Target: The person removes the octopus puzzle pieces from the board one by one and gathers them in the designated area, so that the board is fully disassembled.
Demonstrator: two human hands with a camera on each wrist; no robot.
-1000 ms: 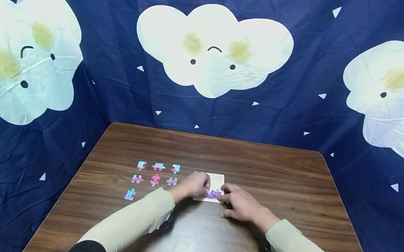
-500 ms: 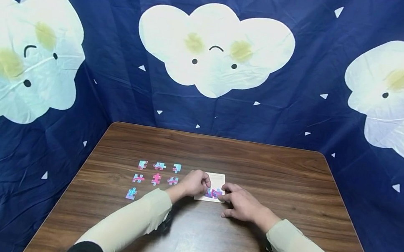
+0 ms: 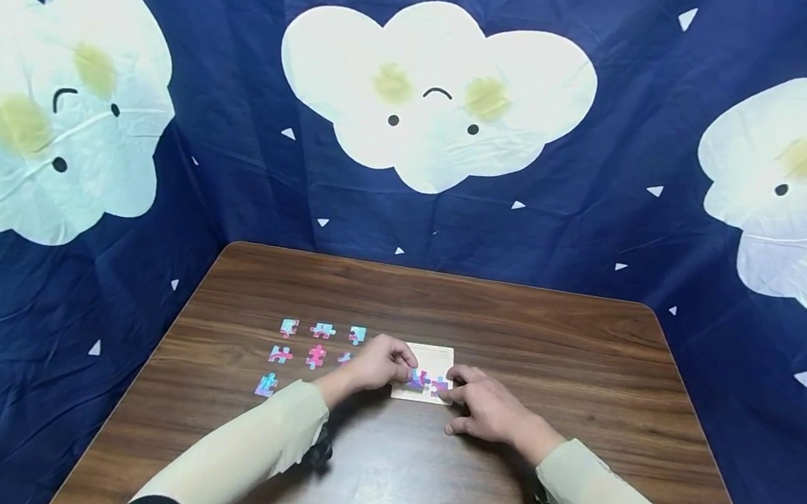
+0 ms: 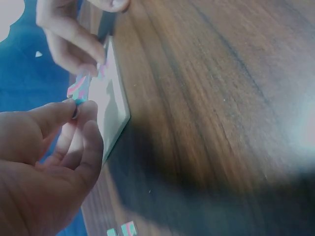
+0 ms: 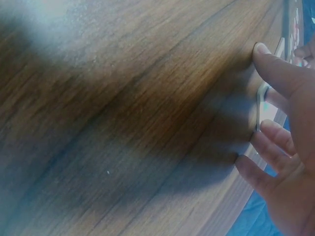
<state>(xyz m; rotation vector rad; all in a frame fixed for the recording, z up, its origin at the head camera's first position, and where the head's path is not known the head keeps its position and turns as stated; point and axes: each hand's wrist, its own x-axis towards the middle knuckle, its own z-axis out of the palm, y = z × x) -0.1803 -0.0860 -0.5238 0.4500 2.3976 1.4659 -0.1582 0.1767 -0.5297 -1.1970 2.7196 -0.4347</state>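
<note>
My left hand (image 3: 378, 361) pinches a pink, purple and blue jigsaw piece (image 3: 419, 380) between thumb and fingertips, over the shallow white puzzle tray (image 3: 434, 357). In the left wrist view the pinched piece (image 4: 78, 89) is tilted above the tray (image 4: 112, 93). A purple and pink piece (image 3: 440, 385) lies in the tray's near right corner. My right hand (image 3: 494, 406) is at the tray's right edge, its index finger touching that piece. Its other fingers are spread; in the right wrist view the thumb and fingertips (image 5: 244, 162) reach down to the table.
Several loose jigsaw pieces lie in rows on the brown wooden table (image 3: 552, 337) left of the tray, among them a red piece (image 3: 316, 356) and a blue corner piece (image 3: 266, 385). My left forearm partly covers one. A dark blue cloud-print curtain (image 3: 407, 219) stands behind the table.
My left hand has drawn slightly left and lifted its piece, and a white gap now shows between it and the right piece. The right hand has stayed nearly still.
</note>
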